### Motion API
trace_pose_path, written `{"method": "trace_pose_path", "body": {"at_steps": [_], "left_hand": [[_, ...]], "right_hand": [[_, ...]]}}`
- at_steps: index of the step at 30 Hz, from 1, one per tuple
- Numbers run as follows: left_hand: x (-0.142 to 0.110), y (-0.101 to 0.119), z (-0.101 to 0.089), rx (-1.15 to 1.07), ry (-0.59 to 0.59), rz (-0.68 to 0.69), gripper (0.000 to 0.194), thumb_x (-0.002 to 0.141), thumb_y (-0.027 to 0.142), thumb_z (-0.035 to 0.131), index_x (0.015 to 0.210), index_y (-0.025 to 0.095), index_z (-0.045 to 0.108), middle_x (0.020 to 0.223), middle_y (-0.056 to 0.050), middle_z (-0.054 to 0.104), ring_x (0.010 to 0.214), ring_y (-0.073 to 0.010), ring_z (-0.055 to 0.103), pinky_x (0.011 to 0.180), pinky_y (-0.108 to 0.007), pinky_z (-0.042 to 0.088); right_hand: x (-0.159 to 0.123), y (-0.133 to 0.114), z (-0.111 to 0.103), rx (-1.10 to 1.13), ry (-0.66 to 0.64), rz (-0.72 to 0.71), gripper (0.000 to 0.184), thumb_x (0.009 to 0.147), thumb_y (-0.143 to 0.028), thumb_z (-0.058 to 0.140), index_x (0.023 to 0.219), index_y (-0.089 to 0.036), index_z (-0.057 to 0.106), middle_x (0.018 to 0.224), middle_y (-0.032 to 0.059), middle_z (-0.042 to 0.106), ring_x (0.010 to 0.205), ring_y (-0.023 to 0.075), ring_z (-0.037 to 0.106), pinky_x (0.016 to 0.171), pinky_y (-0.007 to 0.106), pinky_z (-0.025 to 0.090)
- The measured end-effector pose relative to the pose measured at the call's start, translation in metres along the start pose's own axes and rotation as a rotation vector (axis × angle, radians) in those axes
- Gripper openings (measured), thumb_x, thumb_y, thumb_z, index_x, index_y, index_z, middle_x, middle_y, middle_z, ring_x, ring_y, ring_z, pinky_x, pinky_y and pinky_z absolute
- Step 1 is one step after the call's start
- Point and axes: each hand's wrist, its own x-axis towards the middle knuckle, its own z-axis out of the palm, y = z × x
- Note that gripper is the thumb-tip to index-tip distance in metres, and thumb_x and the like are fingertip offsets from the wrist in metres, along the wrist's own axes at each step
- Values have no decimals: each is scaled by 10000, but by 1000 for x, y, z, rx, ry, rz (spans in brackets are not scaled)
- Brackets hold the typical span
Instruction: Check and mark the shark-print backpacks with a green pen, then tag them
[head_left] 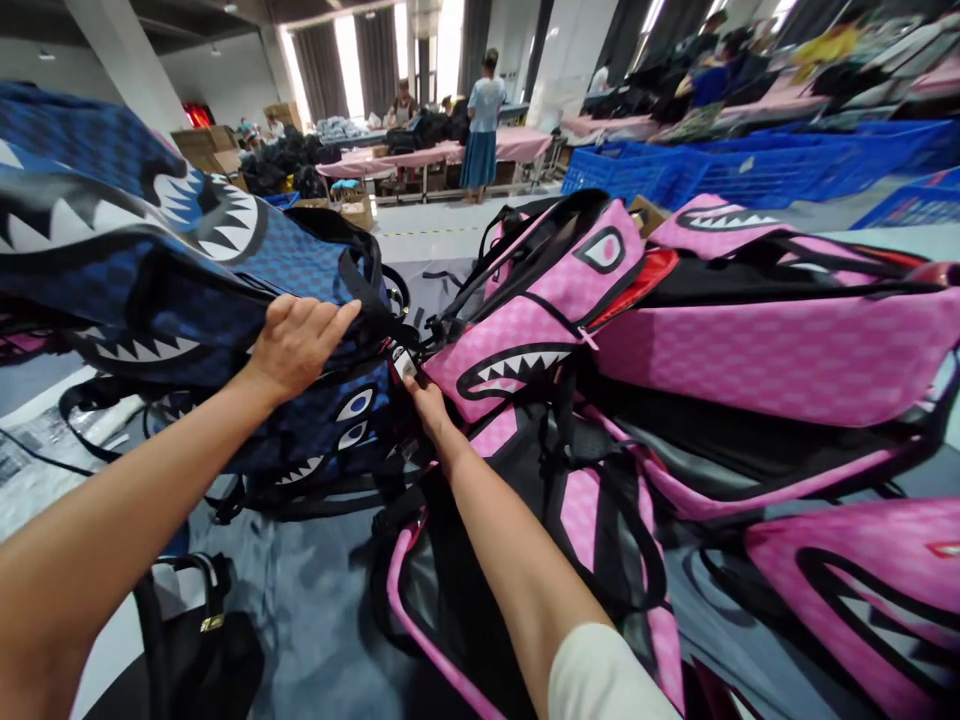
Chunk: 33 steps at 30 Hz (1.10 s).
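My left hand (300, 345) is closed on the upper edge of a blue checked duffel bag (292, 245) with shark teeth, beside its black strap (367, 300). My right hand (429, 405) reaches between the blue and pink bags. Its thumb presses on a small black-and-white tag (403, 362) by the blue bag's end; the other fingers are mostly hidden. Just right of that hand lies a pink bag (517, 350) with a toothed mouth and an eye. Under my left hand is another blue bag (356, 420) with eye prints.
More pink bags (772, 350) pile up on the right, over a grey surface (307, 610). A black bag with a gold clasp (212, 622) lies at lower left. Blue crates (720, 165) stand behind. Farther back, a person (484, 120) stands by pink-covered tables (442, 152).
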Motion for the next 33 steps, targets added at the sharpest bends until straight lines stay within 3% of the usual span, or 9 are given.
{"method": "trace_pose_path", "body": {"at_steps": [3, 6, 11, 14, 21, 28, 33], "left_hand": [[-14, -10, -11, 12, -4, 12, 439, 1061, 407, 379, 1427, 267, 577, 1054, -79, 708, 1015, -227, 589, 999, -426, 378], [-37, -18, -23, 45, 37, 48, 402, 1037, 412, 472, 1390, 278, 608, 1013, -66, 723, 990, -216, 565, 962, -433, 383], [-81, -38, -42, 148, 155, 168, 427, 978, 380, 585, 1395, 288, 590, 1000, -53, 723, 1036, -208, 548, 968, -443, 376], [-94, -46, -49, 125, 93, 132, 445, 947, 464, 615, 1334, 246, 634, 1024, -76, 713, 1075, -225, 548, 1003, -506, 376], [-84, -35, -53, -172, -90, -181, 607, 821, 685, 696, 1183, 199, 725, 1040, -73, 686, 1140, -255, 565, 1100, -678, 317], [-81, -28, -58, -183, -140, -161, 635, 851, 690, 657, 1286, 227, 681, 1118, -62, 672, 1211, -289, 571, 1124, -763, 241], [-77, -23, -60, -194, -172, -239, 721, 778, 745, 690, 1289, 237, 664, 1196, -48, 660, 1279, -317, 567, 1152, -782, 156]], "right_hand": [[-15, -3, -9, 63, -49, 30, 305, 646, -447, 796, 695, -197, 630, 614, -7, 667, 610, 178, 625, 614, 295, 505], [-51, -3, -15, 121, -77, 39, 427, 567, -514, 839, 628, -216, 540, 540, -51, 580, 517, 120, 517, 526, 249, 418], [-114, -3, -6, 367, -152, 88, 449, 528, -466, 901, 713, -214, 578, 690, -35, 693, 633, 133, 606, 639, 260, 495], [-132, -3, 3, 455, -201, 139, 421, 523, -418, 915, 751, -214, 625, 760, -30, 736, 701, 142, 648, 727, 281, 530], [-136, 2, 8, 410, -200, 163, 394, 518, -394, 903, 764, -216, 651, 804, -22, 753, 803, 174, 684, 827, 319, 545], [-137, 9, 15, 393, -152, 151, 359, 551, -358, 886, 809, -214, 681, 831, -14, 763, 817, 175, 692, 845, 331, 555], [-143, 7, 21, 384, -163, 116, 342, 582, -313, 866, 857, -216, 685, 903, 1, 784, 879, 201, 709, 941, 369, 558]]}}
